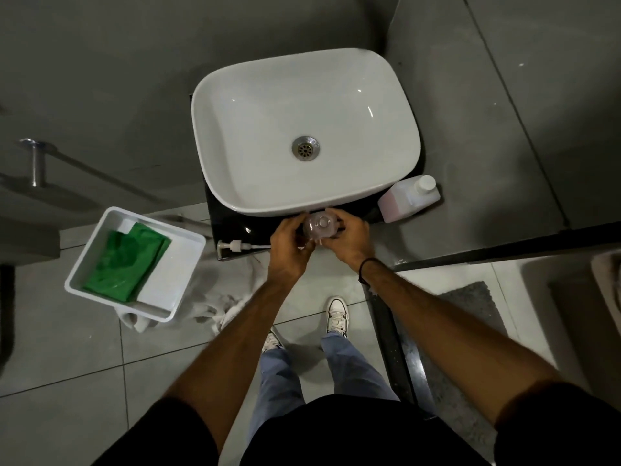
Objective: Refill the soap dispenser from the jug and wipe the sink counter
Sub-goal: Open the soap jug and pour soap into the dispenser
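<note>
A: Where is the soap dispenser (320,226) found?

B: It is held upright between both hands, on the dark counter (232,227) just in front of the white sink (215,136). The left hand (290,245) is wrapped around its left side, and the right hand (349,237) is closed on its right side. The pump head (235,246) is laid on the counter to the left, apart from the bottle, so the mouth may be open, though this cannot be confirmed from above.

A: And the jug (408,198)?

B: It is stood at the right corner of the sink, capped, with pink liquid seen inside. It is not touched by either hand.

A: How should the bottle be handled?

B: It appears to be clear, thin plastic, so it is probably light and a little soft; if it is squeezed hard, soap could be pushed out. The wall may be slippery from soap. It is better gripped low on the body, not near the neck. The jug is judged heavier, and should be taken by its body or handle side.

A: And the wiping?

B: A white cloth (221,307) is seen on the floor below.
</note>
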